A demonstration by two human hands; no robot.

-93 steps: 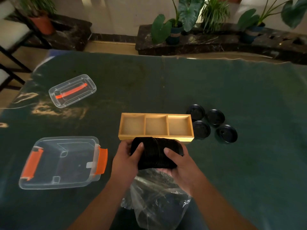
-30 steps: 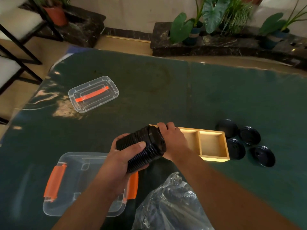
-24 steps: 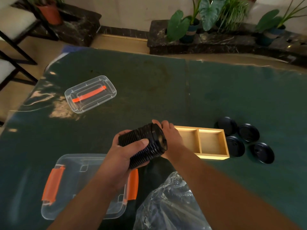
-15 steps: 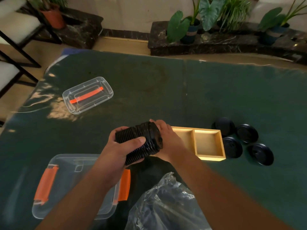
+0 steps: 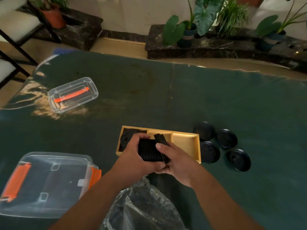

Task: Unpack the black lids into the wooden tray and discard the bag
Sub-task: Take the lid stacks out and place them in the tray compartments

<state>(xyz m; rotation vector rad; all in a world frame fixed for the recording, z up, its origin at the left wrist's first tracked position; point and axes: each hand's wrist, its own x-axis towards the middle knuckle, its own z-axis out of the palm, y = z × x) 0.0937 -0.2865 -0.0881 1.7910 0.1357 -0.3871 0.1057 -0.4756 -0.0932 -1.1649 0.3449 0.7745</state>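
Observation:
A stack of black lids [image 5: 152, 151] lies sideways between my two hands, just above the front of the wooden tray [image 5: 186, 143]. My left hand [image 5: 132, 155] grips its left end and my right hand [image 5: 176, 160] its right end. The tray has three compartments. Some black lids [image 5: 127, 138] lie in the left one, a few stand tilted in the middle one [image 5: 160, 138], and the right one shows bare wood. The crumpled clear plastic bag [image 5: 142, 208] lies near me, under my forearms.
Several loose black lids [image 5: 226, 138] lie on the dark green table [image 5: 182, 97] right of the tray. A clear bin with orange latches [image 5: 43, 183] stands at front left; its clear cover with an orange handle [image 5: 73, 94] lies farther back left. Potted plants stand beyond the table.
The stack has come down from in front of the tray's left end to its middle. Lids now lie in the left compartment, and the stack in my hands is shorter.

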